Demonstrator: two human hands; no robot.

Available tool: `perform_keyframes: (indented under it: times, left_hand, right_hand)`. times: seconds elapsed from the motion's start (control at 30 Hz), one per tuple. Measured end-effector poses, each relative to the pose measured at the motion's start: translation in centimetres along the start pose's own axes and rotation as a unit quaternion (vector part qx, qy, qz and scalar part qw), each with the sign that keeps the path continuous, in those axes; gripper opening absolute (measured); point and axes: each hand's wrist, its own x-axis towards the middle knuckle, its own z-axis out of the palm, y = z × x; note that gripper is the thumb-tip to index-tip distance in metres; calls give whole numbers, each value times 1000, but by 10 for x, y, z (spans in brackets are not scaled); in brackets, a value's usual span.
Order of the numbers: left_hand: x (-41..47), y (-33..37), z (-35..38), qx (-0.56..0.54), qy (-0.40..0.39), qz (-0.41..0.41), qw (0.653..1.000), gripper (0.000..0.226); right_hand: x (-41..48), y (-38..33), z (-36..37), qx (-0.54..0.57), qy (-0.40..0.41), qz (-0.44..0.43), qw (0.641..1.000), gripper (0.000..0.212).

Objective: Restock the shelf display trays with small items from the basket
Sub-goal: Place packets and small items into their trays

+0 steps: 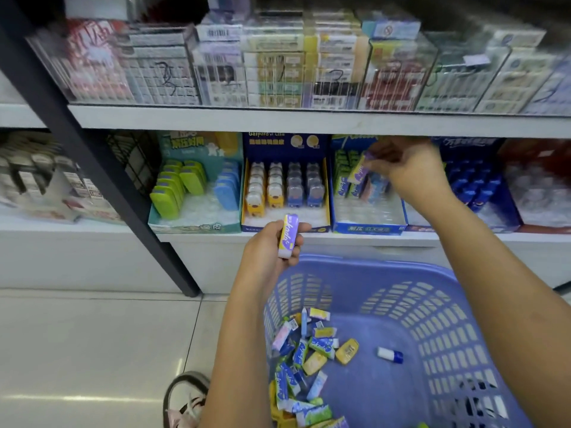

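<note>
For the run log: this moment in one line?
left hand: holds eraser | right hand: pinches second eraser at blue tray | basket: not empty

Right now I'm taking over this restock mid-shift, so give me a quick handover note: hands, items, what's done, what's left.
Left hand grips a purple-and-yellow pack above the basket.
Right hand pinches a second purple pack over the blue tray on the lower shelf.
Done: the tray's back rows hold some packs.
Left: its front slots are bare. Seat both held packs, then work through the loose packs in the basket.
</note>
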Motion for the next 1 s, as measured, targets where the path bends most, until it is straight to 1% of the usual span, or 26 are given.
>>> perform_keyframes:
  times: [0.07, 0.13, 0.23, 0.3, 0.37, 0.43, 0.47, 0.53, 0.63, 0.8, 0.9, 1.0]
  left_hand:
    - [0, -1, 8, -21, -19, -7, 1000, 39]
    - [0, -4, 17, -42, -39, -7, 998, 34]
    - [0, -12, 25, -44, -51, 12, 998, 21]
    - [-1, -17, 30, -36, -51, 23, 998, 17]
    - [-2, -20, 34, -30, -50, 26, 998, 15]
    - [-3, -20, 40, -25, -50, 27, 998, 16]
    - [-4, -21, 42, -23, -50, 28, 998, 16]
    - [-4, -22, 46, -18, -50, 31, 998, 14]
    - [-4, -24, 50, -29, -58, 24, 998, 12]
    - [-2, -25, 57, -57, -63, 18, 996, 28]
    - [-1, -26, 60, -48, -64, 31, 996, 31]
    - [0, -27, 63, -54, -68, 22, 996, 26]
  right_hand:
    - [0, 8, -7, -26, -2, -3, 1000, 18]
    - [-3, 15, -9, -25, 2, 3, 1000, 17]
    - [-6, 20, -9, -25, 5, 9, 1000, 18]
    - [-7, 21, -13, -22, 28, 2, 999, 16]
    - [-9, 25, -22, -29, 72, -7, 997, 14]
    - [-10, 33, -31, -62, 106, -4, 992, 14]
    - [-11, 37, -33, -78, 111, 2, 991, 13]
    - [-11, 46, -33, -100, 98, 11, 990, 13]
    - [-4, 53, -25, -146, 49, 5, 988, 16]
    - [15, 62, -21, -209, -54, 32, 976, 20]
    - [24, 64, -21, -228, -64, 34, 971, 20]
    - [30, 64, -20, -236, -80, 65, 966, 21]
